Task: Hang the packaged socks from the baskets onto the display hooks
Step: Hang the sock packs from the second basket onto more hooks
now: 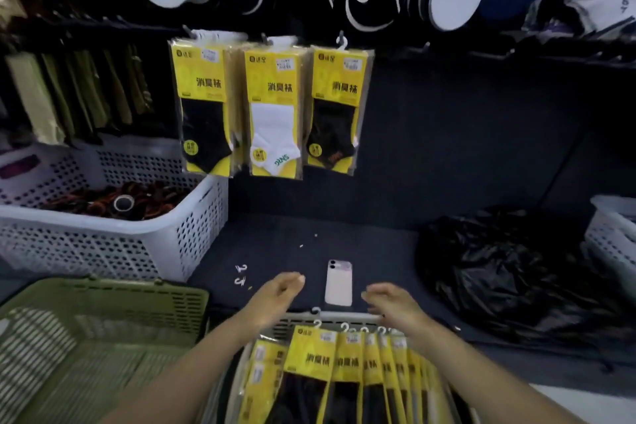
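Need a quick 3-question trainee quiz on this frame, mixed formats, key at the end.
1. True or false: the phone lies between the left hand and the right hand.
2. Among the three hanging packs, the white-sock pack is: A) leftmost B) middle C) rightmost.
3. Fill in: the waiting packs in the near basket have ___ header cards.
Key: 1 true; 2 B; 3 yellow.
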A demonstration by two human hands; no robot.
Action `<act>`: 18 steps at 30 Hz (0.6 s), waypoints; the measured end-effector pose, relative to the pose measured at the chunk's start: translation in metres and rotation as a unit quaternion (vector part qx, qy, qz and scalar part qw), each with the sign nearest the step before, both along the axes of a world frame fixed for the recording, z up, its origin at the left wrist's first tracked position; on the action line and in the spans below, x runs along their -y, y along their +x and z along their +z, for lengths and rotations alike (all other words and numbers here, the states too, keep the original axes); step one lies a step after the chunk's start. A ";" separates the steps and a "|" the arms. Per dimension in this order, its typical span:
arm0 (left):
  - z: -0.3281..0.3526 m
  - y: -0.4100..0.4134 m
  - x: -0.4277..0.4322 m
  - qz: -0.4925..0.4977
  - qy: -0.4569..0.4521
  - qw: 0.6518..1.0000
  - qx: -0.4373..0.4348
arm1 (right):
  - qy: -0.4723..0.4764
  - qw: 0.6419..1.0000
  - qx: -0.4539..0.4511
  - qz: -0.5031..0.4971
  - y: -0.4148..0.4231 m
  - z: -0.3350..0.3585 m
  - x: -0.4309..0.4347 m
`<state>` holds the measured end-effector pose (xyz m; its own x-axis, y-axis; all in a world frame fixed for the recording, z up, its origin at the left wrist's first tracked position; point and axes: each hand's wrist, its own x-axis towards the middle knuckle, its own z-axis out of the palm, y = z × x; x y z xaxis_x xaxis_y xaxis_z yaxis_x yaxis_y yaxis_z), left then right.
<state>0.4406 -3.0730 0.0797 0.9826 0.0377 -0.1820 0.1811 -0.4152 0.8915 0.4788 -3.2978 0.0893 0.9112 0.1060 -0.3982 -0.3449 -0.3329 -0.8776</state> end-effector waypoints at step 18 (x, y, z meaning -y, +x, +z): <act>-0.138 -0.071 0.056 0.047 -0.162 0.945 -0.280 | -0.055 0.991 -0.111 0.052 -0.055 -0.115 0.004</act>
<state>0.3692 -3.1294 -0.0587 0.7234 -0.0275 -0.6899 0.6851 -0.0956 0.7222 0.4236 -3.3019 -0.0260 0.7863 0.1407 -0.6016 -0.4835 -0.4659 -0.7410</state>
